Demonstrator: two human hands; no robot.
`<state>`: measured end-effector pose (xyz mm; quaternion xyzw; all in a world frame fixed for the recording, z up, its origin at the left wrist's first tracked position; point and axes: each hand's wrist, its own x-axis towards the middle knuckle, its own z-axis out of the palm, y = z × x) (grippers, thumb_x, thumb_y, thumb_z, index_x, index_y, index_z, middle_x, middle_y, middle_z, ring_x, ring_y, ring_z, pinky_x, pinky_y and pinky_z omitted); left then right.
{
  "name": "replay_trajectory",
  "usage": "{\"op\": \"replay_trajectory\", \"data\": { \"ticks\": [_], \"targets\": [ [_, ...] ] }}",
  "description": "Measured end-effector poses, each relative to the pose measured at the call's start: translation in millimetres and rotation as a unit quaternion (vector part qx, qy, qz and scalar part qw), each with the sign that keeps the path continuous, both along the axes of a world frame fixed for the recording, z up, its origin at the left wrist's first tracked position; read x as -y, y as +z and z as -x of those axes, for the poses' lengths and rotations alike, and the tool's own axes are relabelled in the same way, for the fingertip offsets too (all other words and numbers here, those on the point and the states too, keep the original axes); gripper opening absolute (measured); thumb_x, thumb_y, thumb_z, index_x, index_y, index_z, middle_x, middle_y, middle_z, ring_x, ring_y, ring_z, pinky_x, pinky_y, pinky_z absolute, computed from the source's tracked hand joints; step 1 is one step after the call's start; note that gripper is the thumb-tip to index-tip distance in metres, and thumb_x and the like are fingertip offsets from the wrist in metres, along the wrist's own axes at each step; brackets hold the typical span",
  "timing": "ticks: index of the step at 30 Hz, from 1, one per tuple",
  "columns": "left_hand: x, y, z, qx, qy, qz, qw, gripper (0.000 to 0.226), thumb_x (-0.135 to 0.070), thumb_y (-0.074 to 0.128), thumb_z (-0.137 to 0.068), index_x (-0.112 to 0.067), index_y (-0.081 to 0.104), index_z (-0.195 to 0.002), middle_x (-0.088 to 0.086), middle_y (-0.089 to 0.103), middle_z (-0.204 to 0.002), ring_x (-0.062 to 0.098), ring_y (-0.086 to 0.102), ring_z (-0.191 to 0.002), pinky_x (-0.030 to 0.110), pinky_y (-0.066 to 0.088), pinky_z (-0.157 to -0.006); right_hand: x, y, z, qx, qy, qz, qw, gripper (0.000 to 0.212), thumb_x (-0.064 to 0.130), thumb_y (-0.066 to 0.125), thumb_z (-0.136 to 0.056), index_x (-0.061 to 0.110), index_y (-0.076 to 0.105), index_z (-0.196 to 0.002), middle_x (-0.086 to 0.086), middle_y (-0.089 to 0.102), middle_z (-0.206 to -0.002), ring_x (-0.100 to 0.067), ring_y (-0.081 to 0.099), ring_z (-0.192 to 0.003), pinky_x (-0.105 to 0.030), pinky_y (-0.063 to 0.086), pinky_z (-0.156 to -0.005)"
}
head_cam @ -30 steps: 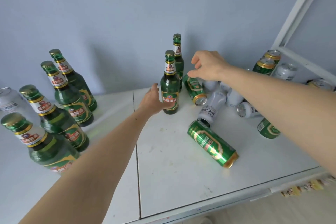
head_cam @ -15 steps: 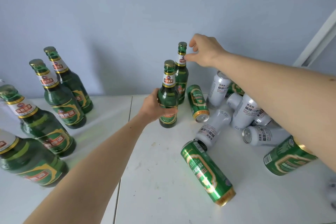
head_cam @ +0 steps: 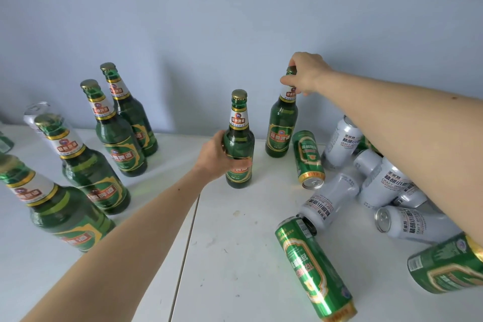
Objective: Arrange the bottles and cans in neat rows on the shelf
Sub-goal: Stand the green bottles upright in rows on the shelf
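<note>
Left hand [head_cam: 217, 155] grips a green bottle [head_cam: 239, 144]; right hand [head_cam: 304, 73] pinches the neck of its neighbour bottle [head_cam: 282, 125], beside cans [head_cam: 342, 142] labelled "CRAFT".

a pale blue-grey wall [head_cam: 209, 34] fills the upper half of the frame, with a lighter strip along its top edge. soft shadows fall across the wall at centre left and in the upper right of the frame.
</note>
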<state>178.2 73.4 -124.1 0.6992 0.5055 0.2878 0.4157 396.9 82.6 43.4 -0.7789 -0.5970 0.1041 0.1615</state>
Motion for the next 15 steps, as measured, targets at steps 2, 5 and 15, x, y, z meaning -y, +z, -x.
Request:
{"op": "replay_trajectory", "data": {
  "ticks": [2, 5, 15],
  "targets": [
    [-1, 0, 9, 0.004, 0.011, 0.002, 1.000, 0.069, -0.026, 0.092, -0.055, -0.023, 0.054, -0.112, -0.005, 0.067, -0.104, 0.015, 0.065, -0.098, 0.035, 0.056, -0.084, -3, -4, 1, 0.007, -0.009, -0.003, 1.000, 0.024, 0.016, 0.060, -0.089, -0.001, 0.057, -0.105, -0.018, 0.062, -0.101, -0.035, 0.068, -0.080, -0.038, 0.056, -0.067],
    [-1, 0, 19, 0.002, 0.023, -0.002, 1.000, 0.068, -0.029, 0.092, -0.055, -0.025, 0.055, -0.112, -0.006, 0.067, -0.105, 0.013, 0.065, -0.097, 0.033, 0.056, -0.083, -8, -8, 4, 0.018, -0.017, -0.015, 1.000, 0.015, 0.010, 0.060, -0.087, 0.004, 0.050, -0.079, -0.018, 0.058, -0.094, -0.031, 0.059, -0.075, -0.035, 0.049, -0.065],
    [12, 8, 53, 0.010, 0.050, 0.000, 0.999, 0.076, -0.036, 0.091, -0.049, -0.023, 0.055, -0.114, -0.005, 0.068, -0.105, 0.016, 0.065, -0.098, 0.041, 0.056, -0.087, 7, -11, 34, 0.028, -0.010, -0.026, 0.999, 0.031, 0.013, 0.060, -0.091, 0.002, 0.052, -0.118, -0.015, 0.053, -0.111, -0.031, 0.052, -0.096, -0.034, 0.043, -0.072]
  ]
}}
